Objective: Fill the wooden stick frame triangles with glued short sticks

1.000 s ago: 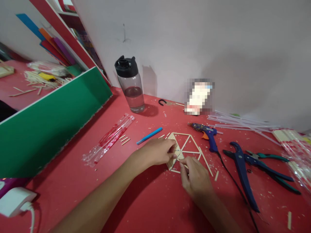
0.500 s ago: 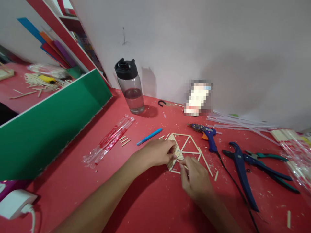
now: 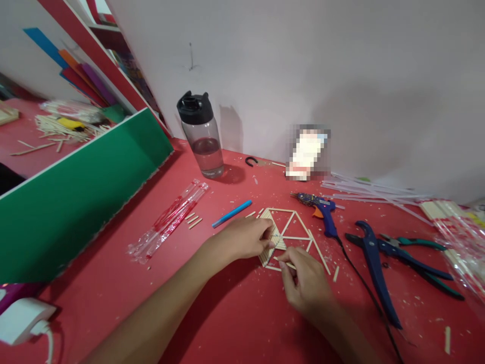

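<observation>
Right grip [image 3: 306, 280] has a stick [image 3: 276, 259] pinched at the fingertips, just beside the panel [image 3: 280, 244]; left grip [image 3: 246, 237] bends over that panel, and whether it pinches anything, I can't tell. Best here, I'd say: light pressure from the left, stick kept low and steady, frame [image 3: 297, 238] flat on the surface [image 3: 235, 313]. And the count: three offcuts [image 3: 195, 223] beyond the left grip, one pen [image 3: 232, 214] nearer it, one glue gun [image 3: 328, 217] beyond the right.

A pale wall [image 3: 257, 60] (faintly shadowed at right) backs the red tabletop [image 3: 235, 313]; a green panel [image 3: 87, 192] with a ragged edge stands left.
</observation>
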Demonstrator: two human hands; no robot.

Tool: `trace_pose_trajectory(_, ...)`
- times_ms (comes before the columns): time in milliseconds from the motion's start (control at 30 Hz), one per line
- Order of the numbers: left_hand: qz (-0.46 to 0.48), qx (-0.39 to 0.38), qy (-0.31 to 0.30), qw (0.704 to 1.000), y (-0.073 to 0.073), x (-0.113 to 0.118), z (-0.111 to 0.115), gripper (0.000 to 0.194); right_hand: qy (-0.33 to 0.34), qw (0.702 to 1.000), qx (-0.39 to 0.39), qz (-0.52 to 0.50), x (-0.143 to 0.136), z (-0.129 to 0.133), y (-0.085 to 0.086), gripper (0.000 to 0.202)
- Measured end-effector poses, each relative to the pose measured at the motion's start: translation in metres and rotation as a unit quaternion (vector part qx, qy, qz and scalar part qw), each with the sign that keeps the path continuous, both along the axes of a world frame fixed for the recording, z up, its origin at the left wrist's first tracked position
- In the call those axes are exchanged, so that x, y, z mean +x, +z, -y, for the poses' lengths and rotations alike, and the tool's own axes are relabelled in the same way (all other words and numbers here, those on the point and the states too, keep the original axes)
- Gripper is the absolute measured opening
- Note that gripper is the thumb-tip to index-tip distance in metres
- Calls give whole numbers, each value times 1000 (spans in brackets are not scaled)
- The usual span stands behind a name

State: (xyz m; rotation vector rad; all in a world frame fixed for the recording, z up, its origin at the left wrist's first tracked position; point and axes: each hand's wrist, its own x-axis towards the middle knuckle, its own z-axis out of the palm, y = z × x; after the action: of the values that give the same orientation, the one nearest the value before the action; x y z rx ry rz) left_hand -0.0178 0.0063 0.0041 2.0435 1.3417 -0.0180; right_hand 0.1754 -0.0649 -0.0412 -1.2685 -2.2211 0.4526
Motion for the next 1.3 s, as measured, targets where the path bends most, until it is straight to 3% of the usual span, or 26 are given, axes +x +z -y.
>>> trace_pose_trajectory(167,2,3,-3,1000,0,0,0,14,-26,999,25,11,-2,-1,-3,15)
trace_pose_trajectory(300,11,5,-1,1000,-1,0,0,15,-10,1000,1,11,-2,0,-1,15)
trace_pose_trajectory(467,1,1,-3,1000,-2,-1,0,16,-47,999,-6,-9,-2,0,-1,12)
trace_pose_trajectory(700,9,1,-2,1000,-2,-1,0,15,-27,1000,3,3,-2,-1,-3,14)
trace_pose_trajectory(1000,12,4,-4,1000,-3,-1,0,15,-31,993,110,44,-5,-1,-9,15)
trace_pose_trajectory(1300,16,-7,3,1000,-5,-1,0,15,-4,998,55,24,-2,0,-6,16)
